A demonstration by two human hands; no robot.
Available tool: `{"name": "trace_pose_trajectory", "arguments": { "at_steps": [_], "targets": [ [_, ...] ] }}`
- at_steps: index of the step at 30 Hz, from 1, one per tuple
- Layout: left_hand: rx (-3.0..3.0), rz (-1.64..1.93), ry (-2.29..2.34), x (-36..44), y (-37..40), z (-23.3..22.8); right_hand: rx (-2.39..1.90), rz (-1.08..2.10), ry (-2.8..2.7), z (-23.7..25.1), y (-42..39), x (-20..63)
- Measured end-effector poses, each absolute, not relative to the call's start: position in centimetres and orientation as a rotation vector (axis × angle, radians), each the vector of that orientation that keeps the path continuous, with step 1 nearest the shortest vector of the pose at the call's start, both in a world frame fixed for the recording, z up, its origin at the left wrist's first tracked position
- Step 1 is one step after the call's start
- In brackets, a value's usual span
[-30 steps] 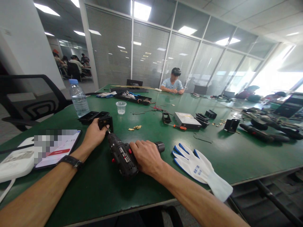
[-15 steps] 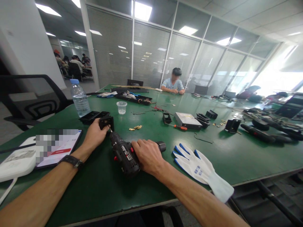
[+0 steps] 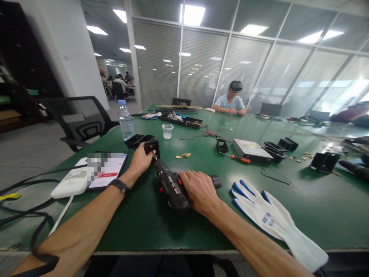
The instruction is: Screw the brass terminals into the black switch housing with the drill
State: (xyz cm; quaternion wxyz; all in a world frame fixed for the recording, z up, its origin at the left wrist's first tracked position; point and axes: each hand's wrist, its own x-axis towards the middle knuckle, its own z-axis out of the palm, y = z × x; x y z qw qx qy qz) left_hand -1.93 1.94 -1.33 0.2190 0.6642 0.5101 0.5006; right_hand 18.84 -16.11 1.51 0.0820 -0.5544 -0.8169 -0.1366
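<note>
Green worktop (image 3: 317, 207) near its front edge: right hand (image 3: 200, 190) wraps the cordless drill (image 3: 172, 186), its bit meeting the small black bracket (image 3: 152, 146) pinched by left hand (image 3: 140, 159)'s grip.

Table (image 3: 317, 215): drill (image 3: 172, 186) centre; bracket (image 3: 152, 147) behind it; phone (image 3: 106, 175) L; glove (image 3: 273, 219) R; bottle (image 3: 125, 121), cup (image 3: 167, 131) further back

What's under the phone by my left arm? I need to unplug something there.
The phone lies on a white power bank, overlapping its right end. A white cable runs from the bank toward the table edge. The socket itself is not visible.
</note>
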Motion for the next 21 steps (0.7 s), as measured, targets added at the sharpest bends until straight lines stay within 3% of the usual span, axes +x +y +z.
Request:
{"name": "trace_pose_trajectory", "arguments": {
  "at_steps": [21],
  "targets": [
    [1.836,1.377,1.353,-2.04,2.21,-1.6,-1.699,-0.359,-2.436,1.98,-16.19,18.77]
  ]
}}
